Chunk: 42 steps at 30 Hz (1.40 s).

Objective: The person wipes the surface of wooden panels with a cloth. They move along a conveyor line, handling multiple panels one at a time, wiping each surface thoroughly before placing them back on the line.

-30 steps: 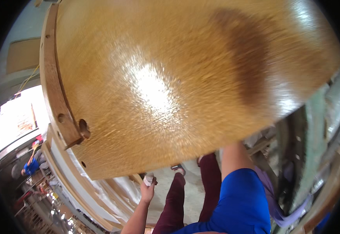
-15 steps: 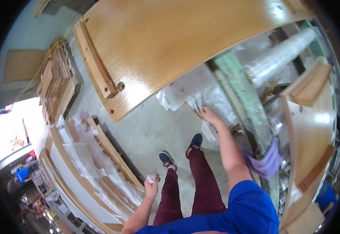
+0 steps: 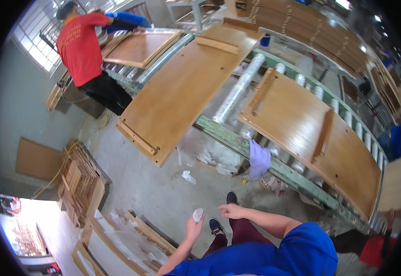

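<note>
In my left hand (image 3: 194,225) is a small white wad (image 3: 198,214), perhaps folded paper or cloth; its exact kind is not clear. My right hand (image 3: 230,211) is just to the right, bare, with its fingers loosely extended and nothing visible in them. Both are above the floor near my feet. Ahead, a long varnished wooden panel (image 3: 177,83) with end battens lies across a green roller conveyor (image 3: 223,135) and overhangs its near side. A second varnished panel (image 3: 301,117) rests on the rollers to the right.
A purple cloth (image 3: 259,158) hangs over the conveyor rail. White paper scraps (image 3: 188,177) lie on the floor. Curved panels with white sheets (image 3: 127,237) stand at my lower left, near stacked wooden pieces (image 3: 78,179). A co-worker in red (image 3: 82,46) stands at the far left.
My view has lifted to show more of the conveyor and co-workers. My right hand has left the white paper under the panel and come back near my left, which still holds the wad.
</note>
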Motion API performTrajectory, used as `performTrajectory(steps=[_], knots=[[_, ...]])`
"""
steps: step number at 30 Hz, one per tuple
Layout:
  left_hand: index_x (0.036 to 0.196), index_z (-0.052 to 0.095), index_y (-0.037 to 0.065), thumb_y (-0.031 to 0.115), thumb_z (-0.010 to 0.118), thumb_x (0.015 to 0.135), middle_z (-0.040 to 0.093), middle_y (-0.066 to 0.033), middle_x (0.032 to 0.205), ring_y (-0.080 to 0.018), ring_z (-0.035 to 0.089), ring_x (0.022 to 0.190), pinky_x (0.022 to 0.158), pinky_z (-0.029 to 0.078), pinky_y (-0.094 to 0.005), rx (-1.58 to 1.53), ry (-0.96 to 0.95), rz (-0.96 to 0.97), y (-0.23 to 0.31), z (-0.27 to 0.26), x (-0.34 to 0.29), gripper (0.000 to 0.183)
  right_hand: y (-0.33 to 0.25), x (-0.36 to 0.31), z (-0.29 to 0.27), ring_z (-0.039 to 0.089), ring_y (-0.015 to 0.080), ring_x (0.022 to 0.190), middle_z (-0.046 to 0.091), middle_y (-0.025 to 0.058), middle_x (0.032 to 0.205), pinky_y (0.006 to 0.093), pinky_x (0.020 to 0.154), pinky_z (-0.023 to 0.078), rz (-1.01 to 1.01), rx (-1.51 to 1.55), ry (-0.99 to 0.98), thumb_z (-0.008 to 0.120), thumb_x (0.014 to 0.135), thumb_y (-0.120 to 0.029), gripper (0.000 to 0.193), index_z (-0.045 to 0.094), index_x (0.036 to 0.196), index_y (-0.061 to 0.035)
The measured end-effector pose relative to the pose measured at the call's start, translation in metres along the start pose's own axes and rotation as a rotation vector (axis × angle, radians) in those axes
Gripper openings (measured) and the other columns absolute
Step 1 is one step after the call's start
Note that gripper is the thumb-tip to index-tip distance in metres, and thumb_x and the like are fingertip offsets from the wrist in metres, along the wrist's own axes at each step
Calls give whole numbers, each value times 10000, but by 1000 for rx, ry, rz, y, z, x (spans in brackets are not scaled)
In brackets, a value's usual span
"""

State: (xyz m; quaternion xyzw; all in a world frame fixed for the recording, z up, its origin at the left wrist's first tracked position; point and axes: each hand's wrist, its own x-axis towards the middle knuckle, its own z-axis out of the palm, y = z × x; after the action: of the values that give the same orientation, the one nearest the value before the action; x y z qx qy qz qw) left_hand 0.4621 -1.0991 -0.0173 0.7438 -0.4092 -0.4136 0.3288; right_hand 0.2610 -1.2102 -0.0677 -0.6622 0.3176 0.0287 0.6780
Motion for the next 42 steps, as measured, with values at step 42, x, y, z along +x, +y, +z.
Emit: performTrajectory(steps=[42], knots=[[1058,544,26,285,378,931,550,-17,827,-111,515,776,727,421,-268,476,-2065,5,216,370,-480,333,103,-651,336,496,58,659,574,-9,815,213,600,422,-682,958,1834,487,840,-66,188,566,1010,-50]])
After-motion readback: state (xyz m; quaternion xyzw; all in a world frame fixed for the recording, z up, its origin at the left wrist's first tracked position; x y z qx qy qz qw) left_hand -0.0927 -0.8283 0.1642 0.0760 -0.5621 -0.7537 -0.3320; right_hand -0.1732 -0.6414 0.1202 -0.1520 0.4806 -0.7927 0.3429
